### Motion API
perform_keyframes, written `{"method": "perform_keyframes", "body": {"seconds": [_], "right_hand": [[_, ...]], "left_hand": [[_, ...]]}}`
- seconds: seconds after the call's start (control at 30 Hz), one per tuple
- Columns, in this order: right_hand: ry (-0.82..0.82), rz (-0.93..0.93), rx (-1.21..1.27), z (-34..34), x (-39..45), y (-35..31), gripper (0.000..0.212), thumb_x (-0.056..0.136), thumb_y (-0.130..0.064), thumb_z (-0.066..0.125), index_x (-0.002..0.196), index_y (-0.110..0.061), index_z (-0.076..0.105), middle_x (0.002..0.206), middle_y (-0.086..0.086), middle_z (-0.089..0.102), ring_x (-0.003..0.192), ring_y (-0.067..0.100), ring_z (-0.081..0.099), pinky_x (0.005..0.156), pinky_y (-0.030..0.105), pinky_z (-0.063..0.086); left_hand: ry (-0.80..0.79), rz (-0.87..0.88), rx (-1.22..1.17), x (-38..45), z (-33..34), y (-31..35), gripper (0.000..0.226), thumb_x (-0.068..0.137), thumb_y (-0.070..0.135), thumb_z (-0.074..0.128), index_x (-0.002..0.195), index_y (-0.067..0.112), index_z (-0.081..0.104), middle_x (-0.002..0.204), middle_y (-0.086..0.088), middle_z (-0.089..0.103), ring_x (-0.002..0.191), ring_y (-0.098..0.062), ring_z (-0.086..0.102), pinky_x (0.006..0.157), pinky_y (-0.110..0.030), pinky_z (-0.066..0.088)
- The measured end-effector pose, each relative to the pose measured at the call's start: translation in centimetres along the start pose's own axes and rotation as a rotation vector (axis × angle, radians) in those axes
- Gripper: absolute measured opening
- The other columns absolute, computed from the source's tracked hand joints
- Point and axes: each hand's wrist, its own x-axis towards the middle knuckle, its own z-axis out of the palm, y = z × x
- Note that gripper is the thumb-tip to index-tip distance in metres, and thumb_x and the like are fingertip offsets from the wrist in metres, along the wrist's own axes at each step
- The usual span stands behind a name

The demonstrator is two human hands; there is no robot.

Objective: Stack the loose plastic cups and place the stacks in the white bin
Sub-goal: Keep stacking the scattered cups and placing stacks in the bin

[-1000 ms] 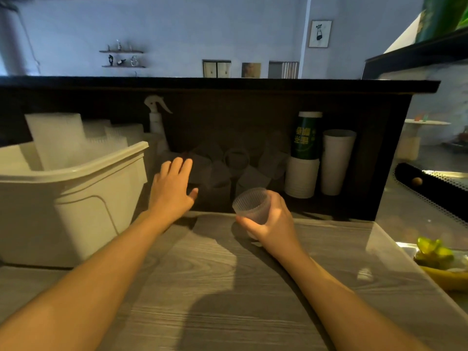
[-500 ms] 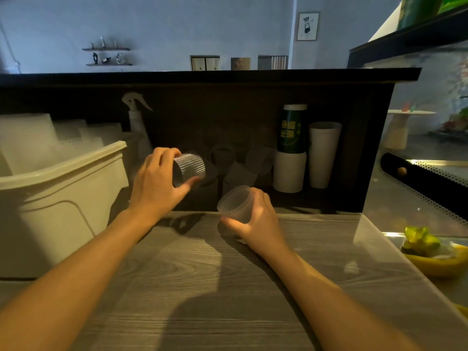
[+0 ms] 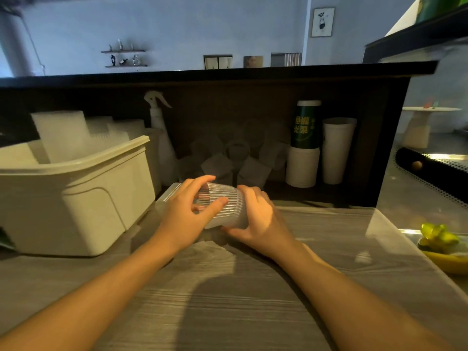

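L hand [image 3: 187, 214] & R hand [image 3: 255, 219] both clasp ribbed cups [image 3: 222, 209] being nested (light, thin-walled, prob. crushable): hold by sides, gently.

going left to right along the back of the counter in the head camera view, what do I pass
white bin → spray bottle → pile of loose clear cups → green-labelled cup on a white cup stack → tall white cup
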Motion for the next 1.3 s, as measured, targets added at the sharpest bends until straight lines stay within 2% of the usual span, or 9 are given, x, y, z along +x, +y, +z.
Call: {"method": "perform_keyframes", "body": {"seconds": [0.2,0.4,0.57,0.67,0.8,0.97,1.07,1.2,1.3], "right_hand": [[-0.062,-0.097,-0.043,0.2,-0.1,-0.5,0.091,0.07,-0.046,0.077,0.142,-0.014,0.033,0.131,0.005,0.045,0.117,0.022,0.045,0.096,0.041,0.046],[-0.043,-0.147,-0.018,0.6,-0.3,-0.8,0.085,0.073,-0.048,0.073,0.141,-0.013,0.036,0.127,0.003,0.047,0.115,0.021,0.048,0.094,0.039,0.047],[0.002,-0.085,0.008,0.8,-0.1,-0.4,0.084,0.068,-0.057,0.067,0.137,-0.02,0.036,0.125,0.001,0.049,0.113,0.021,0.049,0.093,0.04,0.048],[0.025,-0.025,0.01,0.6,0.0,0.2,0.084,0.066,-0.054,0.071,0.137,-0.024,0.036,0.125,-0.001,0.048,0.116,0.019,0.046,0.095,0.04,0.046],[0.04,0.029,0.027,0.3,-0.2,0.5,0.089,0.07,-0.041,0.081,0.142,-0.022,0.033,0.131,0.0,0.044,0.121,0.015,0.041,0.097,0.028,0.039],[0.038,0.044,0.032,0.1,-0.4,0.5,0.089,0.071,-0.039,0.081,0.143,-0.02,0.032,0.131,0.001,0.044,0.12,0.014,0.042,0.093,0.025,0.036],[0.046,0.054,0.032,0.2,-0.4,0.7,0.088,0.071,-0.038,0.081,0.143,-0.019,0.033,0.129,0.003,0.044,0.119,0.016,0.043,0.093,0.027,0.039],[0.046,0.071,0.008,0.2,-0.3,0.7,0.09,0.07,-0.041,0.081,0.143,-0.018,0.033,0.129,0.004,0.045,0.119,0.018,0.044,0.094,0.03,0.041],[0.041,0.068,0.003,0.2,-0.3,0.7,0.09,0.069,-0.041,0.081,0.143,-0.02,0.033,0.129,0.003,0.045,0.119,0.017,0.044,0.095,0.031,0.042]], "left_hand": [[-0.108,-0.018,0.053,-0.5,-0.3,-0.4,0.062,0.083,0.066,0.051,0.138,0.037,0.047,0.119,0.019,0.052,0.11,0.006,0.05,0.091,-0.029,0.052],[-0.265,0.037,0.194,-1.4,1.1,0.0,0.076,0.092,0.071,0.022,0.156,0.03,0.016,0.157,0.014,0.027,0.139,0.0,0.027,0.109,-0.019,0.025],[0.05,0.238,0.441,-0.4,-0.5,-0.5,0.068,0.093,0.063,0.034,0.144,0.02,0.044,0.143,0.004,0.05,0.132,-0.012,0.041,0.107,-0.035,0.036],[0.178,0.124,0.562,0.3,-1.8,-1.5,0.066,0.089,0.058,0.047,0.142,0.019,0.044,0.141,0.0,0.049,0.13,-0.019,0.042,0.103,-0.038,0.039],[-0.014,-0.235,0.783,0.3,-3.2,-4.3,0.09,0.082,0.067,0.059,0.15,0.019,0.026,0.148,-0.007,0.037,0.13,-0.03,0.041,0.101,-0.042,0.041],[0.002,-0.27,0.595,0.4,-3.4,-4.9,0.07,0.078,0.061,0.069,0.128,0.019,0.044,0.126,-0.004,0.049,0.106,-0.022,0.055,0.077,-0.031,0.043],[0.052,-0.198,0.46,0.7,-3.3,-4.4,0.07,0.079,0.059,0.069,0.132,0.019,0.047,0.125,-0.002,0.049,0.106,-0.016,0.052,0.079,-0.026,0.039],[0.071,-0.129,0.18,0.8,-3.3,-3.6,0.078,0.074,0.07,0.054,0.136,0.023,0.048,0.122,0.0,0.05,0.103,-0.013,0.057,0.079,-0.025,0.053],[0.08,-0.093,0.05,0.8,-3.3,-2.6,0.068,0.081,0.06,0.057,0.138,0.025,0.045,0.122,0.003,0.05,0.097,-0.01,0.06,0.076,-0.023,0.055]]}}
